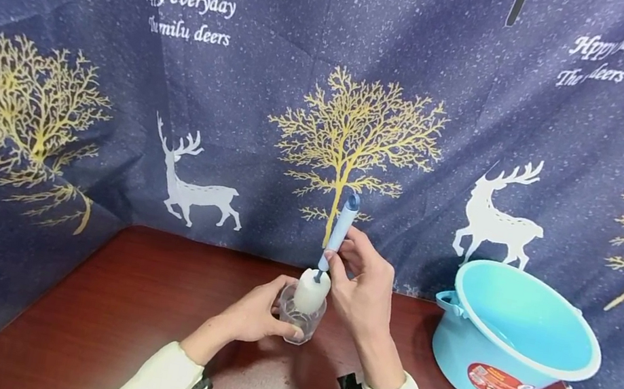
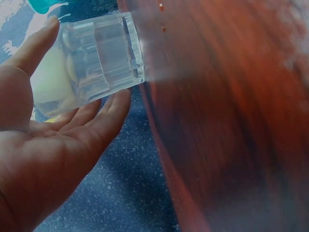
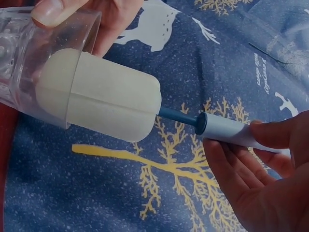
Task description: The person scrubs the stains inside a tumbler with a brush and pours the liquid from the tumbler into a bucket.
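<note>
My left hand (image 1: pixel 258 311) grips a clear plastic cup (image 1: pixel 305 325), thumb on one side and fingers on the other. In the left wrist view the cup (image 2: pixel 104 55) shows its thick clear base close to the tabletop. My right hand (image 1: pixel 363 286) pinches the light blue handle (image 1: pixel 338 237) of a sponge cup brush between thumb and fingers. The brush's white sponge head (image 3: pixel 113 96) is partly inside the cup's mouth, its upper part sticking out. A dark blue neck (image 3: pixel 178 116) joins head and handle.
A light blue bucket (image 1: pixel 497 363) with a red label stands at the right of the dark red wooden table (image 1: pixel 145 304). Behind the table hangs a navy cloth (image 1: pixel 327 32) printed with white deer and yellow trees. Both wrists wear black straps.
</note>
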The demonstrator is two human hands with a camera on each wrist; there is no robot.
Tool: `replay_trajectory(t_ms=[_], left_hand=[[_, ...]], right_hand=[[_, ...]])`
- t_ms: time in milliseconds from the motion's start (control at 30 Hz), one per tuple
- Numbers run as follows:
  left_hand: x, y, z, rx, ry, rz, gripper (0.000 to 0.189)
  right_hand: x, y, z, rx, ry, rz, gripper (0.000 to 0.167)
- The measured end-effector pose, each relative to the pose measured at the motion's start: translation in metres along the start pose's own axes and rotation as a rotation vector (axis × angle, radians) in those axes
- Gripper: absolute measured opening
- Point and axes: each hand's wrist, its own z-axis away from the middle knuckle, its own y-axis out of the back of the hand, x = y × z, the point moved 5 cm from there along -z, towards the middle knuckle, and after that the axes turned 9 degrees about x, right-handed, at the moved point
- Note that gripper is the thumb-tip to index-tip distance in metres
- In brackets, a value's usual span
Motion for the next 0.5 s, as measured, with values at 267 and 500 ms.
replay_trajectory(t_ms=[267,500], left_hand=[[-0.0006,0.0000,0.0002,-0.001,0.003,-0.023,0.082],[0.0013,0.0005,0.0015,0.002,-0.002,-0.033,0.083]], right_hand=[[-0.0024,0.0020,-0.0006,0.005,0.018,0.026,0.042],[-0.0035,0.0029,-0.0012,-0.004,0.020,0.033,0.041]])
